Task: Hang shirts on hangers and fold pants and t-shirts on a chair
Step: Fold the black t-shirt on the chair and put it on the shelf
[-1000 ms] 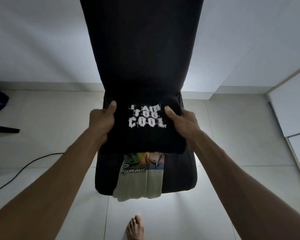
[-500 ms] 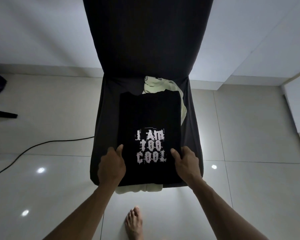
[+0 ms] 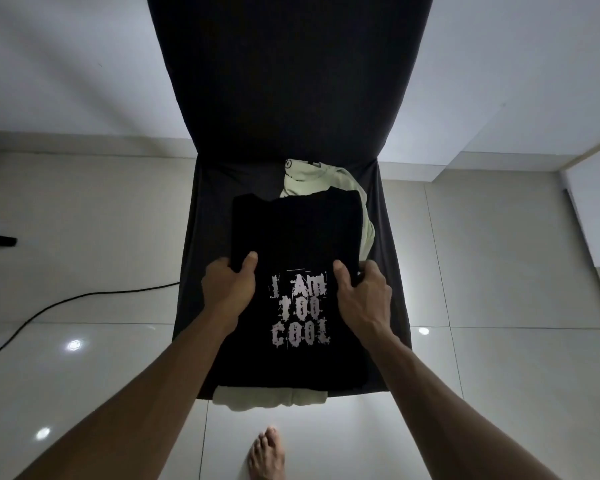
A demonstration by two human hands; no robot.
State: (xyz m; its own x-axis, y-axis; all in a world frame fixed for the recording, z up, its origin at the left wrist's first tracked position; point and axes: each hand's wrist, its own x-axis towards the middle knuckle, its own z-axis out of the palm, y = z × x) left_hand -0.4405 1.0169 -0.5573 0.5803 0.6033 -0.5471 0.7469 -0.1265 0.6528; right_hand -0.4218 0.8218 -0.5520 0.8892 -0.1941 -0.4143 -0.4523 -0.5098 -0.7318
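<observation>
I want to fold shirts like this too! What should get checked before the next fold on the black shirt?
1. Black printed t-shirt lies flat on the dark fabric-covered chair: ok.
2. Left hand grips the shirt's left edge, thumb on top: ok.
3. Right hand grips the right edge at matching height: ok.
4. Pale green t-shirt underneath stays tidy: not ok, it pokes out at the back, the right side and the front.
5. Black shirt's bottom hem is within the seat: ok, just inside the front edge.
6. Sleeves tucked evenly underneath: cannot tell.
</observation>
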